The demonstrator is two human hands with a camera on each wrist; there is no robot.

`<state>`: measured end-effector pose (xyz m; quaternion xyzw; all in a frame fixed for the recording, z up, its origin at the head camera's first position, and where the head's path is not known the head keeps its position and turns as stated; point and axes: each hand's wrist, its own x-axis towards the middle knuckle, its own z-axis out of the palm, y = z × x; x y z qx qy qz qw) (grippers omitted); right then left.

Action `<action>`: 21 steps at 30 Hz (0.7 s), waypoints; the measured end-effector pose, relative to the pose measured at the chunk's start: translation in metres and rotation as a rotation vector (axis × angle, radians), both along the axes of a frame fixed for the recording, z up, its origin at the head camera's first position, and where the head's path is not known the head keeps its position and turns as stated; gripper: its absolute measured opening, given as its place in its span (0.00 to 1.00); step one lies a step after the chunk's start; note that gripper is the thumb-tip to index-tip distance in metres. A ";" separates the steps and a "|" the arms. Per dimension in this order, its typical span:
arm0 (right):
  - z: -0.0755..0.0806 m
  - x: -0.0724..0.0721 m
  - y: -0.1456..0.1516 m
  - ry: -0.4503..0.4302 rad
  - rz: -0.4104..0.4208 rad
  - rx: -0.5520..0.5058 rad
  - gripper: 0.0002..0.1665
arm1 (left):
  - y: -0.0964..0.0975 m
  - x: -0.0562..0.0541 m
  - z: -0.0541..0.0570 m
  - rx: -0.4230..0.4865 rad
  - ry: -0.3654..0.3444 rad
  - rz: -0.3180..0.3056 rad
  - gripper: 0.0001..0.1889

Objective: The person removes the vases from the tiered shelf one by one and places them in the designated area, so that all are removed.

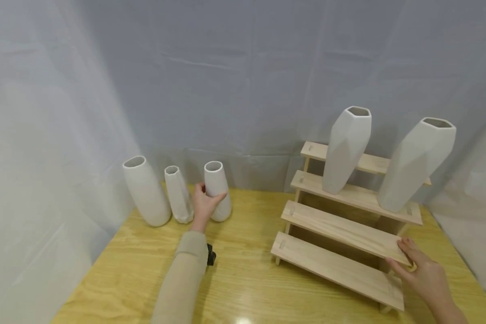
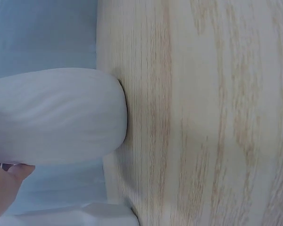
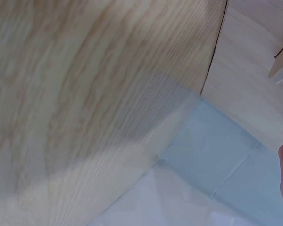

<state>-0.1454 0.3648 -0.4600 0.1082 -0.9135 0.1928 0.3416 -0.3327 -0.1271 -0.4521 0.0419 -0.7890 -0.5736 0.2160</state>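
My left hand (image 1: 204,204) is at a smooth white vase (image 1: 218,211) standing on the table, its thumb across the front and its other fingers partly hidden behind. In the left wrist view, a fingertip (image 2: 21,170) lies against the side of the vase (image 2: 61,115). At the right, my right hand (image 1: 427,274) pinches the end of a step on a four-tier wooden display stand (image 1: 344,229). Two tall faceted vases, one on the left (image 1: 346,148) and one on the right (image 1: 417,164), stand on the stand's second tier from the top.
Left of my left hand stand a slim faceted vase (image 1: 179,195) and a larger smooth vase (image 1: 146,191). A yellowish wooden table (image 1: 243,270) carries everything. Grey sheeting (image 1: 235,90) hangs behind it, with pale sheeting at both sides.
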 end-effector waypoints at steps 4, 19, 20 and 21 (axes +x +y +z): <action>0.001 0.000 0.000 -0.023 -0.007 -0.007 0.33 | 0.000 0.001 0.001 0.009 0.012 -0.019 0.34; 0.000 0.000 0.001 -0.048 0.000 -0.001 0.33 | -0.003 0.006 0.002 -0.001 -0.037 -0.082 0.37; 0.001 0.000 0.000 -0.052 -0.001 -0.001 0.33 | -0.003 0.006 0.002 -0.005 -0.042 -0.084 0.38; 0.001 0.000 0.000 -0.055 0.000 0.000 0.33 | -0.003 0.007 0.002 -0.006 -0.045 -0.088 0.38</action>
